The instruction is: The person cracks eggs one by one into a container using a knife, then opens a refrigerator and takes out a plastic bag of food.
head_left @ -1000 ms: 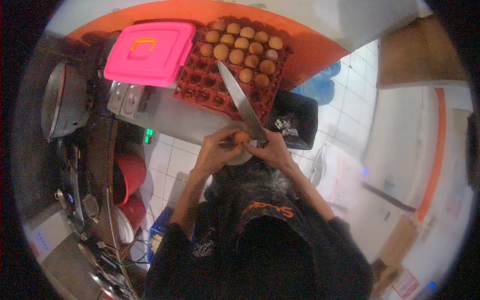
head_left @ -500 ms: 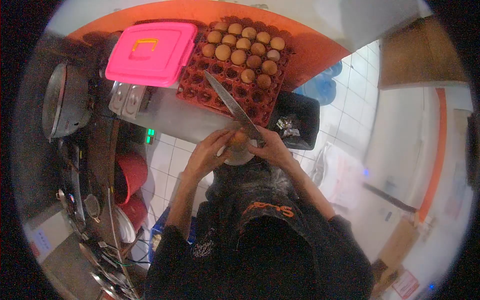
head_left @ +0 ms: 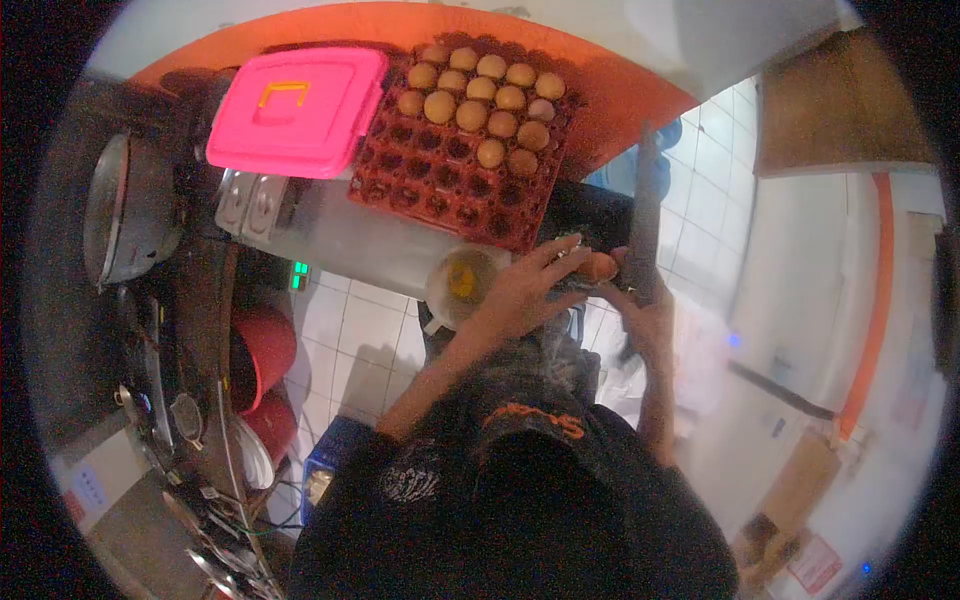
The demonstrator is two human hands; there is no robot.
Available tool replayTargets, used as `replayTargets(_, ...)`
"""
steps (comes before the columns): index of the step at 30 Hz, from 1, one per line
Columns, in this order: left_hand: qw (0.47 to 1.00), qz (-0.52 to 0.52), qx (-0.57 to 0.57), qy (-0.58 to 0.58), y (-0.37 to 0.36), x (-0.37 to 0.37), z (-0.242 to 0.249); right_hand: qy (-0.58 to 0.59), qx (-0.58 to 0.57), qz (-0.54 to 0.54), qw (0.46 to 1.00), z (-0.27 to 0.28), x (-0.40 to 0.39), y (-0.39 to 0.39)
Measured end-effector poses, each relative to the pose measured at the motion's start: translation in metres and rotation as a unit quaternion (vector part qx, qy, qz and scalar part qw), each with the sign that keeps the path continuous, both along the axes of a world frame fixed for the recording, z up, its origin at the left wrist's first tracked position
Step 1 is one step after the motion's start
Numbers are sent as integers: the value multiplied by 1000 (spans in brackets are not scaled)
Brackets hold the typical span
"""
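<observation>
My right hand (head_left: 645, 305) grips a knife, whose broad blade (head_left: 648, 190) points up and away, blurred by motion. Just left of it, a brown eggshell (head_left: 598, 265) is at the fingertips of my left hand (head_left: 535, 288), which curls around it from the left. Both hands are over the near end of a black bin (head_left: 592, 212). Beside my left wrist stands a white mug (head_left: 436, 300) with yellow egg yolk (head_left: 463, 280) inside. Behind the mug lies a red egg tray (head_left: 400, 190) with brown eggs (head_left: 471, 116) in its far rows.
A pink lidded box (head_left: 300, 130) stands left of the egg tray on the metal counter (head_left: 345, 225). Metal lids (head_left: 262, 205) and a large pot (head_left: 130, 210) are farther left. Blue water bottles (head_left: 610, 178) stand behind the bin. Red buckets (head_left: 265, 350) are at lower left.
Both hands have moved right from over the mug to the black bin, with the eggshell. The knife has swung from pointing up-left to nearly straight up. The mug with yolk is now uncovered.
</observation>
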State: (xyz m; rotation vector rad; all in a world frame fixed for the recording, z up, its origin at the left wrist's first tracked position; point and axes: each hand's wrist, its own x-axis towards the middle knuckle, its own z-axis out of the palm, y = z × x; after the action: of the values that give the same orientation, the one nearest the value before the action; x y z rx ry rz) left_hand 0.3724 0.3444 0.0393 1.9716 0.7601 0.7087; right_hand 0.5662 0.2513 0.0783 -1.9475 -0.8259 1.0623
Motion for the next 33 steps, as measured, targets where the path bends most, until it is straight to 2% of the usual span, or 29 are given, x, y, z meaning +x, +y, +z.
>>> replayTargets(2,999,25,15,30,9,1,1,-36,-56,-13,998,9,20,-3)
replayTargets(3,997,47,17,52,18,-1,2,-41,-44,-16,998,5,29,-9)
replayTargets(6,956,189,209,81,61,-10,1,-40,-9,-39,998,-23,37,-20)
replayTargets(9,929,236,243,151,105,-11,-10,-30,-48,-61,997,-10,19,-13)
replayTargets(11,932,215,221,191,114,-15,-14,-47,-31,-52,997,-12,10,-9)
replayTargets(13,944,190,179,202,124,-18,-13,-89,56,-26,994,-49,6,-13)
replayTargets(14,954,176,145,194,131,-19,-10,-69,118,-3,991,-55,1,-10)
replayTargets(17,965,163,81,187,144,-18,-11,-84,78,13,993,-43,-17,5)
replayTargets(18,966,164,65,188,146,-17,-12,-47,83,-9,995,-26,-30,10)
replayTargets(21,952,142,125,239,145,-16,-11,-49,77,-4,996,-54,-30,10)
replayTargets(24,958,147,106,220,149,-20,-17,-46,95,-3,994,-49,-40,17)
replayTargets(27,967,201,8,154,142,-25,-11,-46,99,-6,994,-45,-46,20)
replayTargets(28,972,210,-73,78,133,-28,-1,-46,91,-8,995,-41,-49,21)
replayTargets(30,945,220,-233,-72,101,-37,21,-46,50,-12,998,-22,-53,22)
replayTargets(32,900,201,-332,-197,59,-49,9,-112,137,65,982,-38,-53,15)
replayTargets(33,895,208,-343,-193,39,-55,6,-123,127,97,979,-36,-56,12)
